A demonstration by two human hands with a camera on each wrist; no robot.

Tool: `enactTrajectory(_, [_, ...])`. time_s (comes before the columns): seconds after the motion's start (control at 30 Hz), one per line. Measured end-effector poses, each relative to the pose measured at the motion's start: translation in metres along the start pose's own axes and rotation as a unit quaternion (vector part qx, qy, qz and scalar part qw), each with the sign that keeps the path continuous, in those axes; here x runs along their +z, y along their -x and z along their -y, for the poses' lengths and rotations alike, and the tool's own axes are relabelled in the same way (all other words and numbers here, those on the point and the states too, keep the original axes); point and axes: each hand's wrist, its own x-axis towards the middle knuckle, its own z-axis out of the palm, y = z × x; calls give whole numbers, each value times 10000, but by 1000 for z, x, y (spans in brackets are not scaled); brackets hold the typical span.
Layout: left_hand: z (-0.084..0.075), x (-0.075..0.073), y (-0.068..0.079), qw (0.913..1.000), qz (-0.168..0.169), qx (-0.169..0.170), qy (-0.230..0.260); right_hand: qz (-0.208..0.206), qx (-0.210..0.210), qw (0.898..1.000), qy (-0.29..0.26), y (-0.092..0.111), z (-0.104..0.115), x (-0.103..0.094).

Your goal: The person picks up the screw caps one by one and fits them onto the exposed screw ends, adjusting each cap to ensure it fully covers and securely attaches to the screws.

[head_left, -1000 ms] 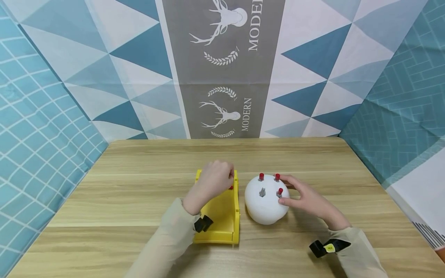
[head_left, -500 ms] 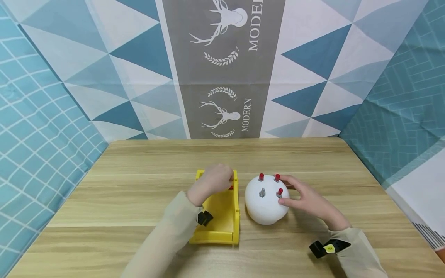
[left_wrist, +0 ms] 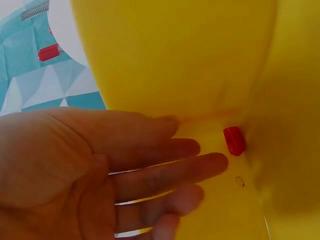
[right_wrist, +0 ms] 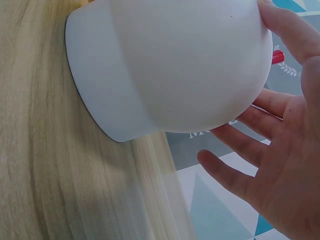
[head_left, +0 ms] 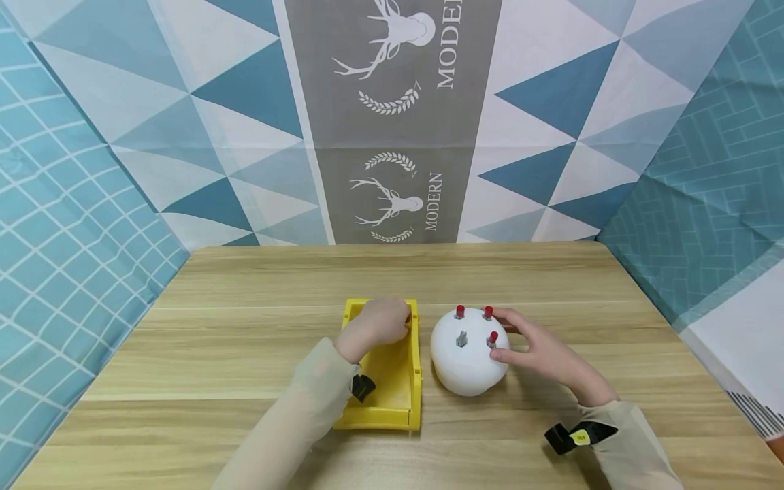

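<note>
My left hand (head_left: 382,323) reaches into the yellow bin (head_left: 415,381), palm and loosely extended fingers showing in the left wrist view. A small red cap (left_wrist: 234,141) lies on the bin floor just beyond the fingertips, with nothing pinched. To the bin's right stands a white dome-shaped object (head_left: 468,371) on a short round base. Three metal posts on it carry red caps (head_left: 461,311); one threaded post (head_left: 462,339) is bare. My right hand (head_left: 539,347) rests on the dome's right side, thumb and fingers spread against its surface.
The wooden table (head_left: 233,340) runs back to a patterned wall cloth (head_left: 392,122). Blue tiled cloth (head_left: 67,224) borders the left side and a teal one (head_left: 710,184) the right. Each wrist wears a black strap with a small camera (head_left: 559,439).
My left hand has moved lower and slightly forward inside the yellow bin, hiding the red cap from the head view. The right hand and the white dome have stayed still.
</note>
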Motion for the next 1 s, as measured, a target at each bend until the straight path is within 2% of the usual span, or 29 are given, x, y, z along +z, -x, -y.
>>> enactTrajectory(0.17, [-2, 3, 0, 9983, 545, -172, -81, 17, 20, 10000, -17, 0, 0, 0])
enactTrajectory(0.3, [-3, 7, -1, 9967, 742, -249, -229, 23, 3, 10000, -48, 0, 0, 0])
enactTrajectory(0.63, [-7, 10, -2, 9962, 743, -286, -351, 65, 11, 9999, -147, 0, 0, 0])
enactTrajectory(1.0, [-9, 9, -1, 9958, 812, -328, -266, 25, 6, 10000, -80, 1, -1, 1])
